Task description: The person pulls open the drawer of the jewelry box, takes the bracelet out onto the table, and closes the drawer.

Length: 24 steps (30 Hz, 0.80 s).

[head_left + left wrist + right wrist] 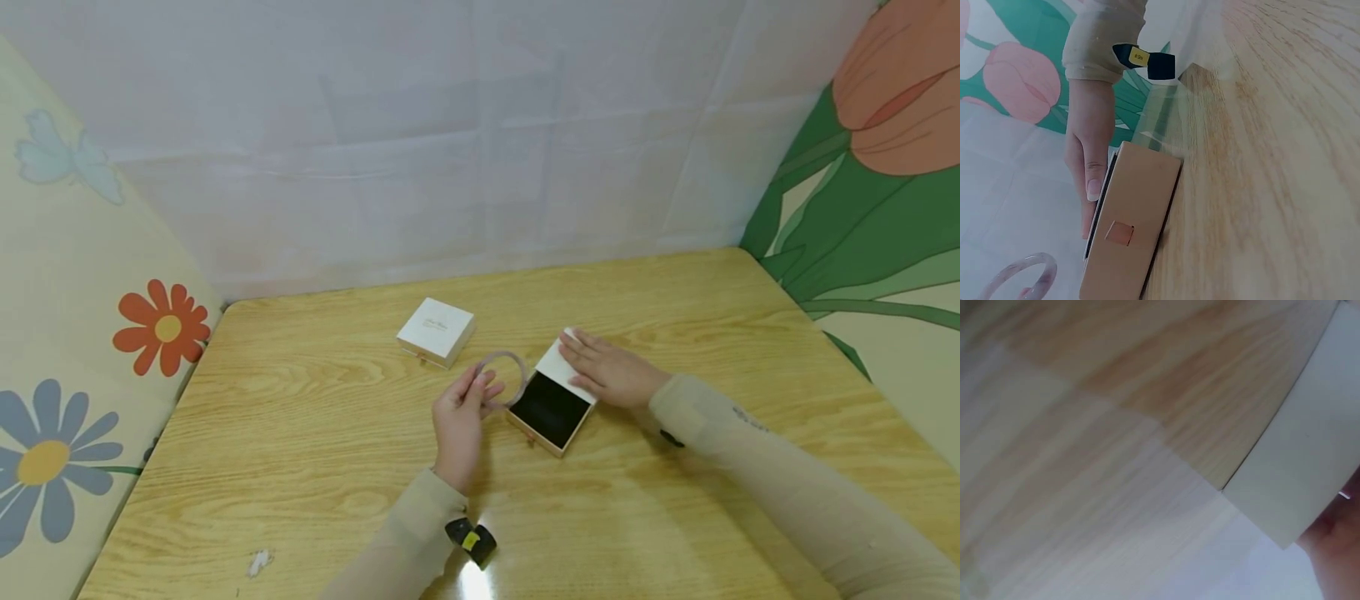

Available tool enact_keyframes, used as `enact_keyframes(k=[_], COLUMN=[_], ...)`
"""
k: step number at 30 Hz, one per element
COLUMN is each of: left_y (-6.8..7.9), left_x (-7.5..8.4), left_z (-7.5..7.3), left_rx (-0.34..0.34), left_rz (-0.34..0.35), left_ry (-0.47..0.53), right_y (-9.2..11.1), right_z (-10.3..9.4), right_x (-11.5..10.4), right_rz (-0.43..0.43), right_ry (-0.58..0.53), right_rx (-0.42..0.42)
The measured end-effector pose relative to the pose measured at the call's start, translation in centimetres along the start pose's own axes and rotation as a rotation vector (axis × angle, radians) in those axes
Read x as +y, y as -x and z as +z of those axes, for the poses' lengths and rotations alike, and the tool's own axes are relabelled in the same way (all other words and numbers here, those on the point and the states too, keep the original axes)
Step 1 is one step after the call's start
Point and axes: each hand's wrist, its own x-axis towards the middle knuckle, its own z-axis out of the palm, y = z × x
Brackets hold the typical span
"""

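Note:
My left hand (pixel 459 429) pinches a pale, translucent bangle (pixel 523 377) between thumb and fingers, just left of an opened drawer-style gift box. The box's drawer (pixel 551 410) is pulled out toward me and shows a black lining with nothing visible on it. My right hand (pixel 611 372) lies with straight fingers across the top of the white sleeve (pixel 553 362). In the left wrist view, the drawer's tan front (pixel 1135 187) carries a small pull tab (pixel 1120 233), with the bangle (pixel 1047 275) low at left. The right wrist view shows the sleeve's pale side (pixel 1297 437).
A second white gift box (pixel 437 325), closed, with gold lettering and a small tab, sits farther back to the left. A small white scrap (pixel 258 563) lies near the table's front left. A white cloth backdrop (pixel 450 167) hangs behind the wooden table (pixel 300 450).

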Motion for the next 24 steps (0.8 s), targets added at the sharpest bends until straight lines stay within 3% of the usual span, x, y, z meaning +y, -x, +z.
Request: enact_keyframes(k=[24], left_y=[-0.28], left_x=[0.31], left_z=[-0.16], left_rx=[0.065], left_rz=[-0.083], left_ry=[0.141], right_y=[0.05], right_z=[-0.16], right_x=[-0.26], right_rz=[-0.018], right_ry=[-0.007], right_rx=[0.028])
